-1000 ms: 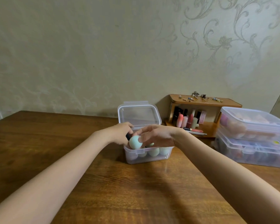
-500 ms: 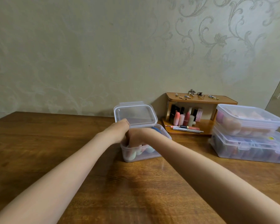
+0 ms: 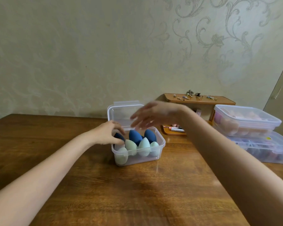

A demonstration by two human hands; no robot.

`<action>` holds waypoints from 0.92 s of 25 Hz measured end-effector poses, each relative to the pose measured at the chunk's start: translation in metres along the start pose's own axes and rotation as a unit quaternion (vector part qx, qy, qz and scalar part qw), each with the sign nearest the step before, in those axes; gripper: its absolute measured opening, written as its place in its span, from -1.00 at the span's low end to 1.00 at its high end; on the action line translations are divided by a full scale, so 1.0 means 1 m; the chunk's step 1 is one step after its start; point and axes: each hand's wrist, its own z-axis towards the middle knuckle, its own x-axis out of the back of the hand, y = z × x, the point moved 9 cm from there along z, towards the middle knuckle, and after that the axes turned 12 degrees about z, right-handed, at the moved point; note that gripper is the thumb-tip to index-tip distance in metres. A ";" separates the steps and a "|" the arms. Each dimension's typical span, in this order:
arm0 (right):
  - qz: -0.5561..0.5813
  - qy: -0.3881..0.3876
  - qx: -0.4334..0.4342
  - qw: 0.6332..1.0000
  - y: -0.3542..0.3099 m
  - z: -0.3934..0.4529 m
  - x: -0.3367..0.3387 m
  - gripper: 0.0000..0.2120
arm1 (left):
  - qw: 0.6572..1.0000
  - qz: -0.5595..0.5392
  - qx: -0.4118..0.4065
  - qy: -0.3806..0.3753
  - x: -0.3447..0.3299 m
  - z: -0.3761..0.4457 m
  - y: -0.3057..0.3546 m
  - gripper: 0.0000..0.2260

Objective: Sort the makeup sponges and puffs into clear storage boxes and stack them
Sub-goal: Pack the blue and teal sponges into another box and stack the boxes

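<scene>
Now the box (image 3: 138, 152) is full, sponges upright in two rows, lid (image 3: 121, 112) tipped back behind it.

I've got my left hand (image 3: 107, 133) curled at the box's near-left corner, fingertips touching a dark blue sponge (image 3: 119, 137); my right hand (image 3: 151, 116) hovers blurred above the box, fingers spread, holding nothing. Pale green sponges (image 3: 131, 146) sit along the front wall, blue ones behind. I judge them feather-light and squashy, so pinch gently at the fat middle. Two shut boxes (image 3: 245, 121) sit stacked right of it.
</scene>
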 end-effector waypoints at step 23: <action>-0.496 0.051 0.013 0.867 0.043 0.036 -0.030 -0.60 | 0.985 0.164 0.048 -0.010 -0.021 0.006 0.025 -0.76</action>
